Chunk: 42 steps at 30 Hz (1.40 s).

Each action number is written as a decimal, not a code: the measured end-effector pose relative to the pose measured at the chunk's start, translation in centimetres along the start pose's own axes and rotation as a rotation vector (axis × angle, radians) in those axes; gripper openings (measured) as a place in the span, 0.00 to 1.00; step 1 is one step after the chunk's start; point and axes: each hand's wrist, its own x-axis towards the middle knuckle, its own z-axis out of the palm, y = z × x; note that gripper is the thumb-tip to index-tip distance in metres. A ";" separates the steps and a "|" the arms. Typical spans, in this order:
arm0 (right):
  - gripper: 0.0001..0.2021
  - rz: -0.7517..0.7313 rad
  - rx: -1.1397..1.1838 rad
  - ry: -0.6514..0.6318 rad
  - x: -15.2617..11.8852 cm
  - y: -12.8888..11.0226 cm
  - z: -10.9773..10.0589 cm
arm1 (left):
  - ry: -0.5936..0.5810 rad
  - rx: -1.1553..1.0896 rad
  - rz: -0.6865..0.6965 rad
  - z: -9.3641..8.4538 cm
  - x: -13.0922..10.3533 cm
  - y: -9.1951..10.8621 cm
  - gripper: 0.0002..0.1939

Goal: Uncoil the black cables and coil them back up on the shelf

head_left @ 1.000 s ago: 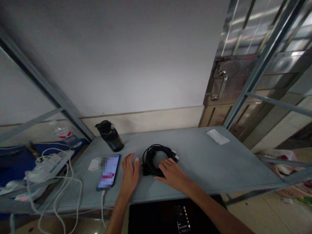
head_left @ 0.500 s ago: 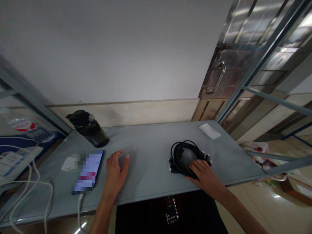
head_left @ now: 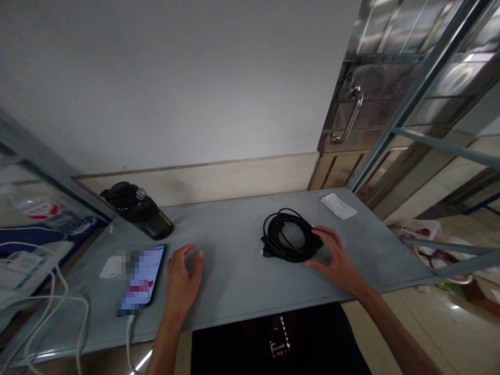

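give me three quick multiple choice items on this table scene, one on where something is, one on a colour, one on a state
1. Where does the coiled cable lie?
A. on the grey table, by the right hand
B. on top of the phone
C. on the floor

2. What colour is the cable?
A. white
B. black
C. red

3. How is the left hand?
A. clenched round the bottle
B. lifting the phone
C. open, palm down on the table

Answers:
1. A, the coil rests on the tabletop with the right hand's fingers at its right edge.
2. B, every loop is black.
3. C, its fingers are spread flat between the phone and the cable, with the black bottle lying apart behind.
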 end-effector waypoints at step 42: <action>0.25 0.455 0.431 0.278 -1.0 1.7 -3.1 | -0.059 -0.284 -0.334 -1.8 0.4 1.6 0.32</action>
